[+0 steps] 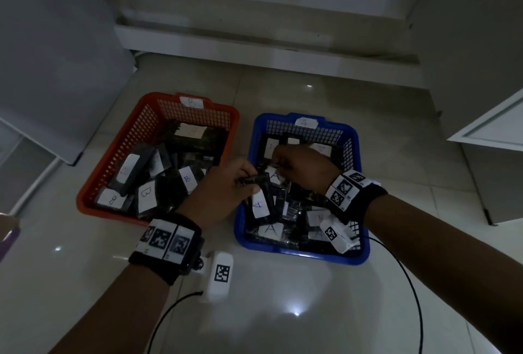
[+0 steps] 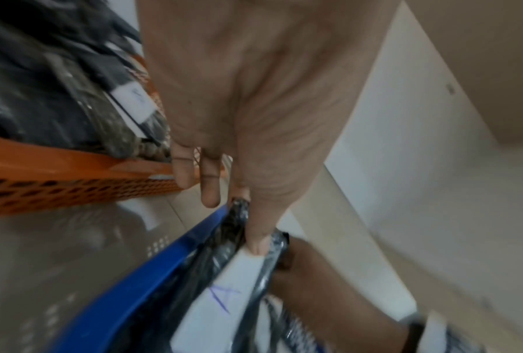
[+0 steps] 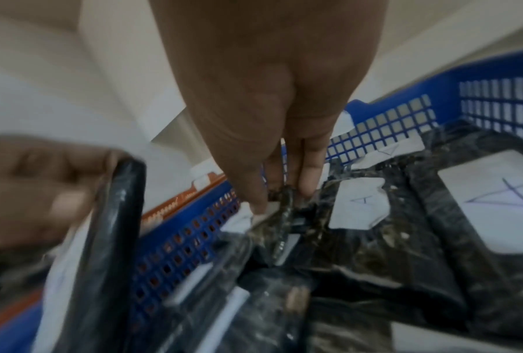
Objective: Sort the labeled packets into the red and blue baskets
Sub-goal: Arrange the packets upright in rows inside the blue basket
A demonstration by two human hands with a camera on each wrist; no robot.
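Two mesh baskets stand side by side on the floor: a red basket (image 1: 93,184) tagged B on the left, a blue basket (image 1: 358,254) tagged A on the right, both filled with several black packets bearing white labels. My left hand (image 1: 243,181) pinches the top edge of a black packet labelled A (image 1: 260,203) over the blue basket's left side; the wrist view shows that packet (image 2: 221,301) under my thumb. My right hand (image 1: 278,160) pinches the corner of another black packet (image 3: 284,229) inside the blue basket, just beside the left hand.
Pale glossy floor tiles (image 1: 283,311) surround the baskets. A white cabinet base (image 1: 254,51) runs along the back, and a white cabinet door (image 1: 492,124) stands at the right. Cables trail from both wristbands across the floor.
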